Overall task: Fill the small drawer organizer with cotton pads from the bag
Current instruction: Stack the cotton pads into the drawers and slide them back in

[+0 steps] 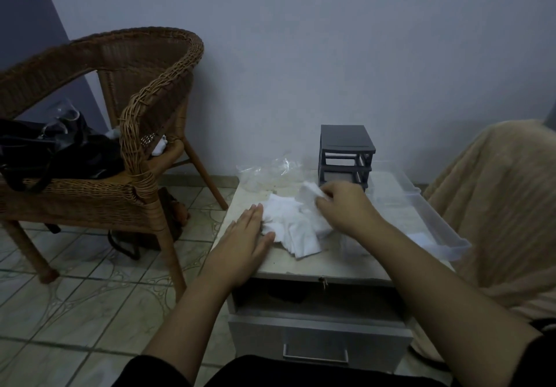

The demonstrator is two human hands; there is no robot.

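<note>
many cotton pads (pixel 296 230) near nightstand (pixel 316 263) front edge

organizer (pixel 346 143): no text readable
bag (pixel 264 173): clear, no print readable
pads (pixel 298 230): plain white, no marks
bin (pixel 421 206): no label readable
drawer (pixel 316 338): no sign readable

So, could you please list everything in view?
cotton pads: one pile, white, cabinet top centre
drawer organizer: one, dark grey, cabinet top back
plastic bag: one, clear, left of organizer
plastic tub: one, clear, cabinet top right
bedside cabinet: one, pale, centre
wicker chair: one, brown, left
soft bag: one, black, chair seat
blanket: one, beige, right
left hand: flat, touching the pile
right hand: pinching pads
</note>
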